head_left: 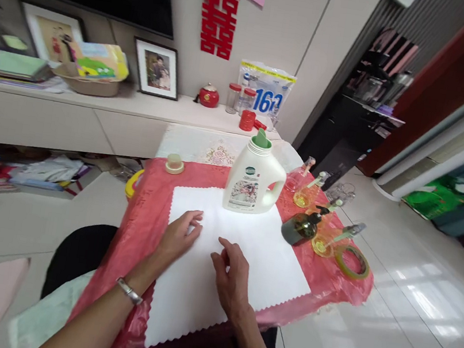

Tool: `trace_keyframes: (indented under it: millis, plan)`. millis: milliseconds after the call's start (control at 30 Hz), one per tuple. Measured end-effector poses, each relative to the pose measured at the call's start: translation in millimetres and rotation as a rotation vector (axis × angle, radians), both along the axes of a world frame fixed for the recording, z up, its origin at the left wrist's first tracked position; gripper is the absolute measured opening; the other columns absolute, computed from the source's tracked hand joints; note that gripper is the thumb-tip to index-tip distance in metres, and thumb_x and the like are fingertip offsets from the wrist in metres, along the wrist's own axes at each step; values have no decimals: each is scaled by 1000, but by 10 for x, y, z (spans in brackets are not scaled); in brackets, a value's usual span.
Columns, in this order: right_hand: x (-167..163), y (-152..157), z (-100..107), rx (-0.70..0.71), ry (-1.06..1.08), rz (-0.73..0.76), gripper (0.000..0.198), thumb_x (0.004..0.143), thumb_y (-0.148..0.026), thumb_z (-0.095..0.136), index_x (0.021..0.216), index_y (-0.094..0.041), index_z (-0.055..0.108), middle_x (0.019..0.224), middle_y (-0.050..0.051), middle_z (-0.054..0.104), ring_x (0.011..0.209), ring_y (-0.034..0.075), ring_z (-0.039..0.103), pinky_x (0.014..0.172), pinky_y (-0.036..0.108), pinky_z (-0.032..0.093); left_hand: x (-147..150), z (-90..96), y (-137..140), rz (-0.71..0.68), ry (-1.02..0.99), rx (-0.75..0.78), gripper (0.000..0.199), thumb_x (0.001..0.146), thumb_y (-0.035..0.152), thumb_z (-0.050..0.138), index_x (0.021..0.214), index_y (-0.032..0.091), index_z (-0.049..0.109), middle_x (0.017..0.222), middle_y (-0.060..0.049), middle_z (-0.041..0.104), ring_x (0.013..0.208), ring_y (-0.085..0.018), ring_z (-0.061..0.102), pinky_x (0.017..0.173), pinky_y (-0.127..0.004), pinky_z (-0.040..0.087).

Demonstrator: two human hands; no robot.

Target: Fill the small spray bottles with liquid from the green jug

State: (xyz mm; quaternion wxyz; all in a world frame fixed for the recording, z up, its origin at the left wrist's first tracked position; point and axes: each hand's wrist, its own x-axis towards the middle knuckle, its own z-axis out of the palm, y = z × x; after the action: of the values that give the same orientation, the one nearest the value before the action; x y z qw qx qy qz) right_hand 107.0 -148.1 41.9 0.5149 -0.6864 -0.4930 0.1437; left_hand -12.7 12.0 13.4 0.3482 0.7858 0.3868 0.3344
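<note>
My left hand [179,237] hovers over or rests on the white scallop-edged mat [281,280], fingers loosely curved and apart, with nothing in them. To its right, my right hand [233,276] is half curled over the same mat, index finger and thumb apart, holding nothing. Beyond both hands a cream laundry detergent jug [252,180] stands upright at the mat's far edge. Its mouth is uncapped, showing a green pour spout [261,139]. A pale cap [175,164] lies on the red table cover [150,208] at the far left.
Along the right side are a dark pump bottle [300,228], several glass flasks with coloured liquid, among them a yellow one [305,196], and a tape roll [352,262]. Behind stands a long white cabinet [136,113] with picture frames, jars and a red pot [209,96].
</note>
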Motion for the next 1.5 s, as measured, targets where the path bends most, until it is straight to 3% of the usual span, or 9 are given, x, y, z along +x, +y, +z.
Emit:
trace_keyframes:
  millis: [233, 367, 433, 500, 667, 767, 1067, 1267, 1500]
  plan:
    - [174, -27, -99, -136, 253, 34, 63, 89, -60, 58, 117, -5, 71, 60, -3, 38, 53, 10, 40, 51, 22, 38, -104, 272, -28, -136, 124, -118, 44, 78, 17, 61, 121, 22, 64, 112, -10, 76, 103, -26, 75, 85, -40, 61]
    - [328, -67, 35, -183, 297, 68, 80, 84, -62, 62, 136, -2, 60, 60, -5, 36, 53, 11, 40, 52, 23, 40, -236, 517, -223, -174, 186, -45, 61, 80, 19, 60, 141, 22, 53, 106, -7, 75, 96, -26, 73, 84, -40, 59]
    - [331, -114, 215, -170, 223, 58, 85, 86, -54, 64, 153, -6, 44, 61, -6, 37, 54, 11, 41, 54, 22, 42, -293, 645, -356, -130, 185, 35, 72, 85, 20, 55, 154, 22, 37, 88, -2, 72, 79, -22, 69, 73, -36, 57]
    - [266, -170, 437, -107, -3, -28, 84, 91, -47, 59, 163, -14, 29, 60, -7, 38, 51, 11, 41, 52, 20, 41, -328, 767, -500, -31, 169, 158, 75, 90, 23, 53, 160, 23, 25, 77, 0, 66, 66, -20, 61, 65, -33, 52]
    - [7, -226, 831, 118, -483, -207, 77, 100, -34, 47, 167, -18, 11, 60, -8, 41, 45, 10, 40, 48, 19, 35, -333, 997, -820, 98, 97, 475, 69, 102, 30, 46, 162, 23, 13, 82, -3, 64, 67, -21, 54, 64, -34, 47]
    - [-33, -170, 830, 199, -650, -260, 76, 102, -29, 44, 167, -15, 7, 61, -6, 46, 45, 11, 41, 47, 21, 33, -328, 1009, -884, 120, 83, 594, 69, 104, 22, 40, 162, 22, 2, 82, -1, 62, 67, -19, 53, 66, -34, 48]
    - [62, -88, 549, 85, -776, -345, 68, 104, -23, 34, 167, -15, 10, 68, -4, 55, 46, 12, 47, 46, 21, 27, -267, 710, -833, 181, 296, 639, 72, 102, 12, 37, 163, 20, 1, 76, 2, 57, 66, -15, 54, 71, -32, 52]
    - [48, -124, 546, 109, -763, -355, 65, 106, -25, 34, 166, -15, 13, 66, -5, 53, 46, 12, 49, 46, 21, 30, -200, 736, -910, 195, 349, 676, 77, 99, 6, 36, 163, 17, -6, 77, 1, 58, 67, -17, 55, 68, -33, 51]
    - [68, -161, 580, 60, -762, -316, 68, 106, -23, 36, 167, -13, 7, 68, -4, 55, 49, 13, 51, 46, 21, 35, -215, 871, -970, 220, 418, 700, 74, 100, 6, 35, 163, 15, -3, 79, 0, 60, 69, -18, 56, 72, -35, 53]
